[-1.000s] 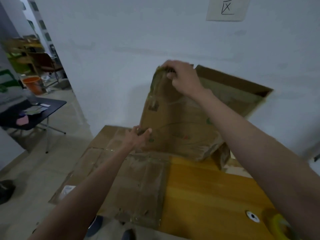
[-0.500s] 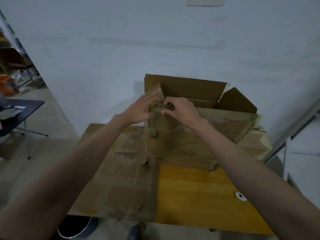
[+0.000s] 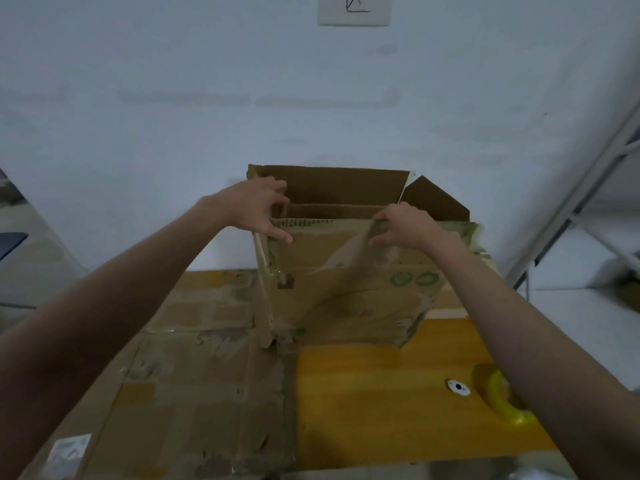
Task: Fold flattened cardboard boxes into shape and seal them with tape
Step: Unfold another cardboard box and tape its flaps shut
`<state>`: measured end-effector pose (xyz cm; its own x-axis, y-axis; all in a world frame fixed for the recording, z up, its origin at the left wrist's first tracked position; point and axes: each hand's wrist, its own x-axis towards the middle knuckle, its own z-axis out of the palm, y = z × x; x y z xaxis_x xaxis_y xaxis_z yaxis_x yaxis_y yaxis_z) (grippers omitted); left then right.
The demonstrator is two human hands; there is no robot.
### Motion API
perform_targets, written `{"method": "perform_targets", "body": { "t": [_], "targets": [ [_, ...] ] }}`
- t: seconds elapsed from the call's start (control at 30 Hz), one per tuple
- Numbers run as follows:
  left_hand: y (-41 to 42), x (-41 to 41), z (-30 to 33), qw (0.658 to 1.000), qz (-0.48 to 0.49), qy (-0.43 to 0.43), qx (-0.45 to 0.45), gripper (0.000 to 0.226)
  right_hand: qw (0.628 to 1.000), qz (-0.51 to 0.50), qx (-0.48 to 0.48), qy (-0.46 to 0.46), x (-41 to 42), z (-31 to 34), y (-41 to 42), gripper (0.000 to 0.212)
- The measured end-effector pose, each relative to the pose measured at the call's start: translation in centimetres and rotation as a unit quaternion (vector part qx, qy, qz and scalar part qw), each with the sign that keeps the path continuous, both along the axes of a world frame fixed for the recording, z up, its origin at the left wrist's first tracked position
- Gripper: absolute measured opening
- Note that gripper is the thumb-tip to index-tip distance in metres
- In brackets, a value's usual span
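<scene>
A worn brown cardboard box (image 3: 349,299) stands opened up on the yellow wooden table (image 3: 374,403), its top flaps raised against the wall. My left hand (image 3: 258,207) grips the near top edge at the box's left corner, thumb on the outside. My right hand (image 3: 407,226) pinches the same near edge further right, where old clear tape clings. A yellow tape roll (image 3: 502,398) lies on the table at the right, partly hidden by my right forearm.
A large flattened cardboard sheet (image 3: 194,375) covers the table's left half and overhangs its front. A small white disc (image 3: 458,387) sits beside the tape roll. A white wall stands right behind the box. A metal shelf frame (image 3: 568,216) rises at the right.
The box has come down from a tilted, lifted pose to stand on the table. My hands, close together half a second ago, have spread apart along its near top edge.
</scene>
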<state>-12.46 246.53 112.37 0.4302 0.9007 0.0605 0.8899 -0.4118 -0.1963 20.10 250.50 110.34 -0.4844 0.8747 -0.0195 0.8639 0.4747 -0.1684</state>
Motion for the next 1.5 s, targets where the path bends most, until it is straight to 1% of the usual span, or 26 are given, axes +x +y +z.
{"method": "perform_targets", "body": {
  "t": [0.07, 0.1, 0.13, 0.17, 0.23, 0.27, 0.3, 0.37, 0.4, 0.43, 0.47, 0.53, 0.6, 0.67, 0.7, 0.77, 0.8, 0.93, 1.0, 1.07, 1.13, 1.2, 1.27, 1.4, 1.5],
  "targets": [
    [-0.8, -1.3, -0.9, 0.994, 0.045, -0.094, -0.023, 0.074, 0.999, -0.038, -0.012, 0.009, 2.2, 0.0, 0.4, 0.066],
    [-1.4, -1.9, -1.6, 0.988, 0.056, -0.139, -0.025, 0.071, 0.998, -0.055, -0.014, 0.026, 3.1, 0.0, 0.3, 0.071],
    [-1.8, -2.4, -2.2, 0.983, 0.063, -0.173, -0.020, 0.067, 0.996, -0.068, -0.009, 0.054, 3.9, -0.2, 0.3, 0.079],
    [-2.2, -2.7, -2.8, 0.978, 0.071, -0.198, -0.011, 0.064, 0.992, -0.083, 0.003, 0.091, 4.4, -0.4, 0.2, 0.082],
    [-3.0, -2.9, -3.8, 0.965, 0.086, -0.248, 0.008, 0.067, 0.979, -0.114, 0.023, 0.166, 4.9, -0.8, 0.3, 0.083],
    [-3.3, -2.9, -4.2, 0.955, 0.090, -0.281, 0.019, 0.070, 0.975, -0.126, 0.027, 0.180, 5.1, -0.8, 0.5, 0.078],
    [-3.6, -2.9, -4.6, 0.943, 0.093, -0.319, 0.031, 0.072, 0.977, -0.126, 0.024, 0.171, 5.2, -0.8, 0.8, 0.066],
    [-3.9, -2.5, -5.0, 0.921, 0.107, -0.371, 0.049, 0.071, 0.986, -0.097, -0.009, 0.132, 5.5, -0.7, 1.6, 0.035],
    [-3.9, -2.3, -5.1, 0.918, 0.113, -0.377, 0.051, 0.069, 0.989, -0.079, -0.041, 0.120, 5.8, -0.5, 2.0, 0.025],
    [-3.8, -2.2, -5.1, 0.920, 0.118, -0.371, 0.050, 0.066, 0.989, -0.063, -0.078, 0.106, 6.1, -0.3, 2.4, 0.029],
    [-3.6, -2.1, -5.1, 0.925, 0.126, -0.356, 0.045, 0.066, 0.989, -0.051, -0.110, 0.079, 6.5, -0.2, 2.6, 0.044],
    [-3.1, -2.2, -5.1, 0.937, 0.157, -0.312, 0.029, 0.071, 0.989, -0.046, -0.138, 0.002, 7.2, -0.7, 2.8, 0.078],
    [-2.9, -2.4, -5.1, 0.945, 0.186, -0.267, 0.018, 0.079, 0.987, -0.065, -0.147, -0.030, 8.2, -2.0, 2.8, 0.104],
    [-3.0, -2.3, -5.4, 0.952, 0.190, -0.238, 0.029, 0.085, 0.986, -0.084, -0.140, -0.042, 9.2, -3.6, 2.4, 0.120],
    [-3.1, -2.1, -5.5, 0.955, 0.186, -0.226, 0.042, 0.088, 0.988, -0.092, -0.116, -0.052, 9.6, -4.5, 2.2, 0.125],
    [-3.2, -1.7, -5.5, 0.958, 0.178, -0.214, 0.065, 0.093, 0.992, -0.106, -0.056, -0.050, 10.4, -6.1, 1.8, 0.130],
    [-3.3, -1.5, -5.4, 0.957, 0.178, -0.216, 0.071, 0.094, 0.992, -0.115, -0.038, -0.033, 10.7, -6.7, 1.7, 0.131],
    [-3.6, -0.9, -5.0, 0.950, 0.187, -0.242, 0.065, 0.092, 0.981, -0.182, -0.037, 0.058, 11.8, -7.8, 1.9, 0.133],
    [-3.4, -0.9, -5.0, 0.945, 0.191, -0.257, 0.064, 0.090, 0.974, -0.209, -0.039, 0.079, 12.2, -7.9, 2.1, 0.133],
    [-2.5, -1.4, -4.5, 0.951, 0.206, -0.228, 0.030, 0.089, 0.973, -0.217, -0.042, 0.069, 12.2, -7.8, 2.3, 0.131],
    [-0.9, -1.7, -3.5, 0.955, 0.233, -0.176, -0.048, 0.084, 0.975, -0.213, -0.044, 0.053, 12.1, -7.8, 2.4, 0.129],
    [1.1, -1.6, -2.8, 0.956, 0.253, -0.112, -0.093, 0.079, 0.976, -0.206, -0.038, 0.055, 12.0, -7.9, 2.5, 0.129],
    [3.0, -1.3, -2.5, 0.957, 0.257, -0.084, -0.107, 0.086, 0.976, -0.206, -0.021, 0.071, 12.0, -8.1, 2.5, 0.128],
    [5.9, -1.2, -2.0, 0.951, 0.267, -0.103, -0.122, 0.110, 0.969, -0.226, 0.012, 0.098, 11.8, -8.7, 2.6, 0.125],
    [7.5, -2.2, -1.9, 0.946, 0.277, -0.091, -0.142, 0.117, 0.965, -0.241, 0.008, 0.103, 11.4, -8.8, 2.4, 0.127]
  ]
}}
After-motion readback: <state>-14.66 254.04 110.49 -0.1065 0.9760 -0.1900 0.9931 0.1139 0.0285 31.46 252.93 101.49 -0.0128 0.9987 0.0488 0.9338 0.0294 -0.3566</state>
